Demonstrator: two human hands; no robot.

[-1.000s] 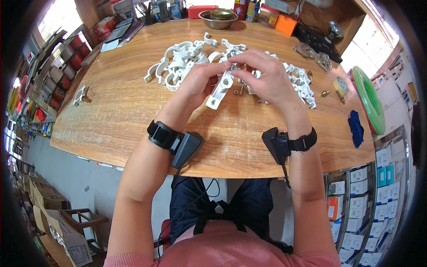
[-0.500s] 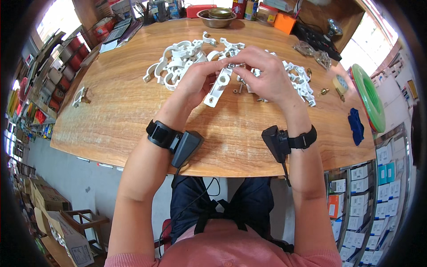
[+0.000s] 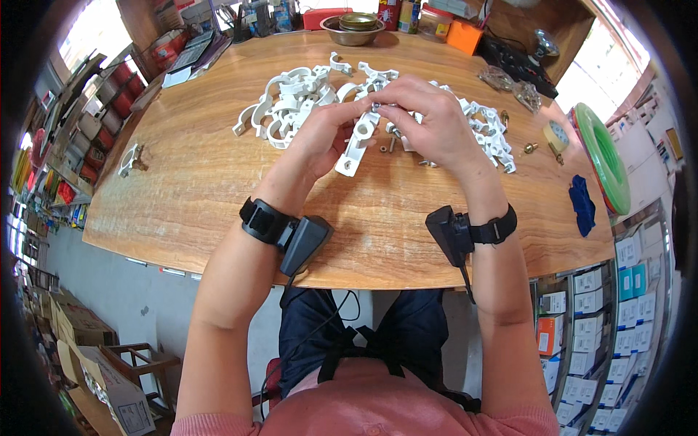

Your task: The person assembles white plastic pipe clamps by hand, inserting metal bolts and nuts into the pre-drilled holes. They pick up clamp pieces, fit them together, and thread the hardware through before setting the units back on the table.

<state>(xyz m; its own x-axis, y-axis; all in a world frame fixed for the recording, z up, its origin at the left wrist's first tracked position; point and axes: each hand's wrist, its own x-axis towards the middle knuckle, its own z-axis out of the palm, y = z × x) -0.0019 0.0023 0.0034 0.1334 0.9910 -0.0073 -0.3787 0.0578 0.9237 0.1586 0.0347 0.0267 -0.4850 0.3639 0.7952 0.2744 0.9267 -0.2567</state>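
Left hand (image 3: 326,134) closed on 1 white bracket (image 3: 352,151), thumb laid along its upper end. Right hand (image 3: 430,120) pinches a small metal fastener (image 3: 376,107) between thumb and forefinger, at that same end. Bracket held tilted above the table (image 3: 218,207), its lower end pointing back toward the person, clear of the fingers.

Edges: near edge of the table bows toward the person; both forearms cross it, each with 1 black wrist unit. A broad stretch of wood lies between the bracket and that edge, more off to the left. Far side tighter: a heap of white clamps (image 3: 299,91) just beyond the left hand, more white brackets (image 3: 491,129) beside the right. A nut and a bolt (image 3: 392,144) lie near, below the right hand.

Surface: wood-grain, glossy. 1 ring clamp (image 3: 129,160) sits alone far left. Right side: tape roll (image 3: 556,136), blue cloth (image 3: 582,206), green coil (image 3: 605,161) at the rim. Metal bowl (image 3: 342,36) at the back.

Room: packed shelving left, boxed stock right (lens bends both), grey floor (image 3: 145,291) below.
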